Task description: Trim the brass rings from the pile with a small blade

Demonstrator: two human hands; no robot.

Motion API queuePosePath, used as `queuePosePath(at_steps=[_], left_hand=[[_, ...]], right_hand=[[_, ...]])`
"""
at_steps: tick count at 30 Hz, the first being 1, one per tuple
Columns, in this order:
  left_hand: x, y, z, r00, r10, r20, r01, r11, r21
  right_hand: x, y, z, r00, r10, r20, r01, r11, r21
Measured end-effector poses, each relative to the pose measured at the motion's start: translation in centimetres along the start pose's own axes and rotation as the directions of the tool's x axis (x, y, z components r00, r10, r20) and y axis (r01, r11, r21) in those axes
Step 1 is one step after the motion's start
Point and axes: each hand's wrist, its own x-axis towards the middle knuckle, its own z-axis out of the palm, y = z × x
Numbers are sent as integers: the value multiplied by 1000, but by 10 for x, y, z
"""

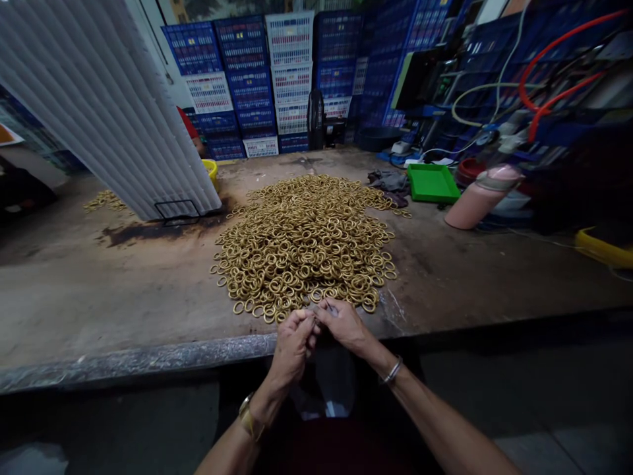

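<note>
A big heap of brass rings [306, 241] lies on the worn workbench [99, 290]. My left hand [293, 343] and my right hand [343, 324] meet at the bench's near edge, just below the heap. Both have their fingers pinched together on the top edge of a thin clear plastic bag [326, 382] that hangs down between my forearms. The left wrist bears a gold watch, the right a silver bangle.
A white ribbed panel [113, 112] leans on the bench at left, a yellow tub [211, 170] behind it. A green tray [432, 183], grey rag and pink flask [482, 196] sit at right. Stacked blue and white crates [277, 86] and hoses line the back.
</note>
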Motion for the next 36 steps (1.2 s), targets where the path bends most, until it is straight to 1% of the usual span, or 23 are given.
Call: queuePosePath(at_steps=[3,6,9,11,12,13,14,16,18,21,23,25,27,30,33,34,36], left_hand=[[-1,0,-1,1000,11,19,-13,997,71],[-2,1,-3,997,0,72,-8,992,122],[-3,1,-5,994,-24,111,19,999,48],[-3,1,-5,995,-19,98,18,1000,11],[-3,1,-5,996,-14,84,13,1000,6],[-2,0,-5,998,-10,70,9,1000,7],[-2,0,-5,998,-6,56,5,1000,12],[-1,1,-5,999,9,37,-10,1000,24],[-1,2,-5,999,23,31,-24,999,41],[-1,3,-5,999,33,21,-34,996,77],[-1,2,-6,999,46,11,-47,993,106],[0,0,-8,998,60,17,-62,990,128],[-1,-1,-10,998,61,25,-64,991,120],[-7,-1,-11,999,18,42,-21,998,62],[-16,1,-12,995,-44,85,45,999,-12],[-18,2,-12,993,-59,99,64,997,-48],[-19,1,-12,990,-82,114,97,987,-132]], right_hand=[[0,-1,0,999,29,-44,-30,999,-16],[3,0,-1,998,29,-63,-30,999,-12],[5,7,-1,994,36,-102,-40,999,-33],[4,12,-1,989,10,-150,-29,991,-128],[3,13,0,987,-29,-157,-3,980,-199],[1,15,0,987,-80,-139,40,961,-274],[-2,16,0,987,-133,-95,92,934,-345],[-7,17,1,978,-207,23,195,869,-455],[-11,17,2,967,-230,106,251,808,-532],[-14,16,3,964,-215,158,266,743,-614],[-15,15,4,969,-176,173,247,715,-654],[-15,14,6,980,-123,159,200,675,-710],[-14,13,7,989,-79,122,144,628,-765],[-9,13,6,999,-41,26,45,586,-809],[0,13,1,993,-42,-107,-65,562,-825],[4,11,-1,989,-59,-134,-79,557,-827],[9,6,-3,983,-106,-150,-67,553,-831]])
